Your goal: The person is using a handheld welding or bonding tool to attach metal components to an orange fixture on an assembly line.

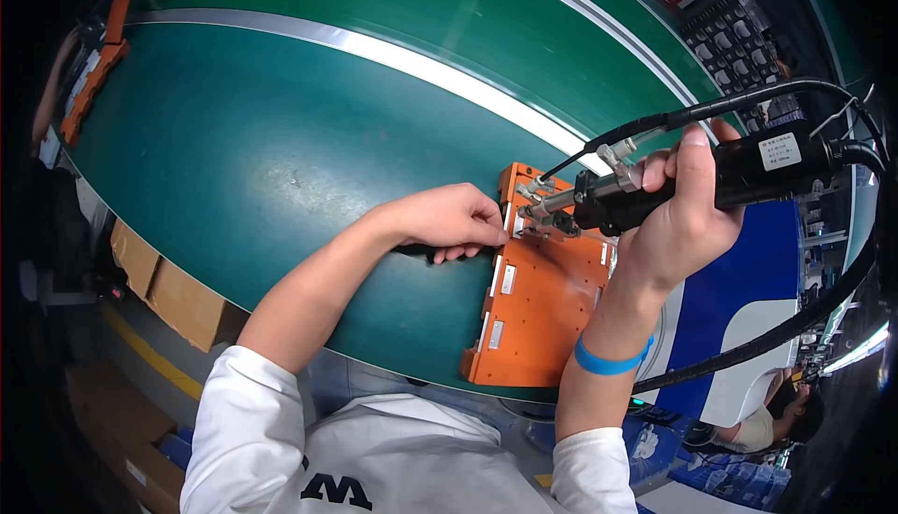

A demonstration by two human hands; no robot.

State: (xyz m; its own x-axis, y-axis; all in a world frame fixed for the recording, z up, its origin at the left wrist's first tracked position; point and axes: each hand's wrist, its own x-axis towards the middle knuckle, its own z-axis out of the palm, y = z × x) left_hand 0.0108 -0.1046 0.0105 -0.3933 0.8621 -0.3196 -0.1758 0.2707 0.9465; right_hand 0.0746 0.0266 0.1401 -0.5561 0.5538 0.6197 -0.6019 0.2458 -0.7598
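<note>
On the green worktop (281,159), an orange plate (543,313) lies; left hand (449,222) pinches its far left edge, right hand (678,219) grips a black screwdriver (692,182) pressed there. Nearer clips (496,334) look unworked.

The wide green belt (281,140) lies bare across the upper left and middle of the picture, so a hand can pass there. At centre right, the flat orange plastic tray (543,308), the black power screwdriver (673,187) and its thick black cable (804,322) block the way.
</note>
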